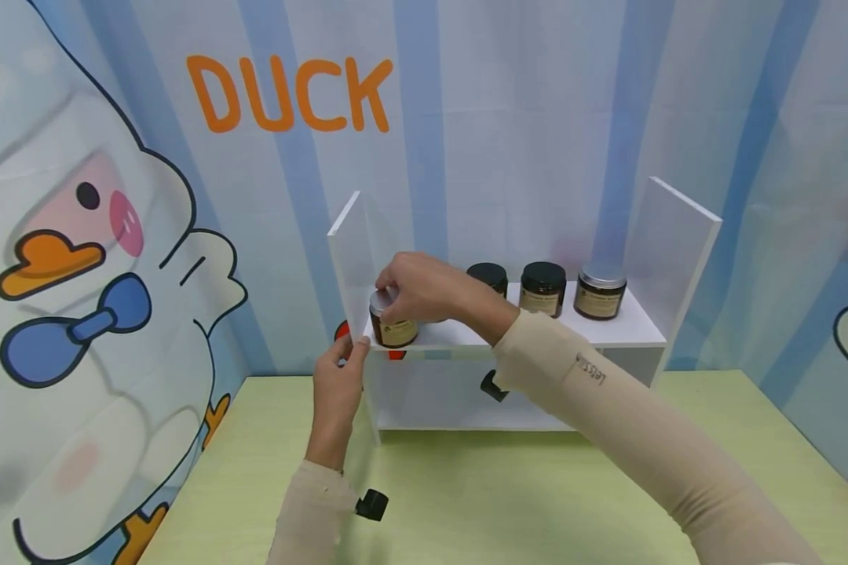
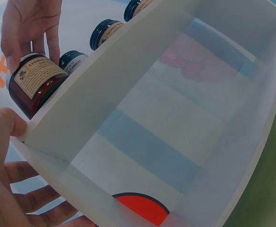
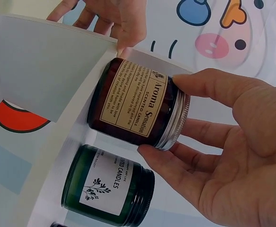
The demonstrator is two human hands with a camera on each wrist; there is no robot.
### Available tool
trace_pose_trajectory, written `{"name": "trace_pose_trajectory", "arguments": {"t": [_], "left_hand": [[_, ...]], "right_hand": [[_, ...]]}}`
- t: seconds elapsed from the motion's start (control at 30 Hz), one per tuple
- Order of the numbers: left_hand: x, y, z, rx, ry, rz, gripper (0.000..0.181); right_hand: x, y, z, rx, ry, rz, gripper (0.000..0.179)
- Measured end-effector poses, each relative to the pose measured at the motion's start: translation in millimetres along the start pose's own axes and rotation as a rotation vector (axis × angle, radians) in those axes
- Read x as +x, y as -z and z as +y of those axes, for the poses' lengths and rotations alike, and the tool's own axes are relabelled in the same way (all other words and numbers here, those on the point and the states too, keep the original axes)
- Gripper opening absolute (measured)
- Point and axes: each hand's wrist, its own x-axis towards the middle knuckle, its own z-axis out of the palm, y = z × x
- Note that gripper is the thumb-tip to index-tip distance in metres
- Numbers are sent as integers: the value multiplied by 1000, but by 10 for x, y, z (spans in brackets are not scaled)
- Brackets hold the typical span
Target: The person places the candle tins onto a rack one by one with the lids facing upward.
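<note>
A white two-tier shelf [image 1: 459, 335] stands on the table, with candle jars along its upper board. At the left end is an amber scented candle jar [image 3: 130, 101] with a silver lid and a cream label. My right hand [image 1: 431, 286] holds this jar by its lid, thumb and fingers spread round the rim. The jar's base appears to touch the board. My left hand [image 1: 337, 388] grips the shelf's left side panel, thumb at the front edge and fingers behind it. Beside the held jar is a green candle jar [image 3: 107, 184] with a dark lid, mostly hidden in the head view.
Farther right on the board are a black-lidded jar [image 1: 487, 275], another black-lidded jar [image 1: 542, 289] and a silver-lidded jar [image 1: 600, 294]. A tall right side panel [image 1: 671, 259] rises at that end. Behind hangs a striped duck curtain [image 1: 523, 118]; below is the pale green table [image 1: 466, 494].
</note>
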Motion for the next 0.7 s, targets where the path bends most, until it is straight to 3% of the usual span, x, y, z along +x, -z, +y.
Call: {"name": "trace_pose_trajectory", "arguments": {"t": [0.7], "left_hand": [[-4, -9, 2, 16, 0, 15, 51]], "right_hand": [[55, -44, -6, 4, -9, 21, 10]]}}
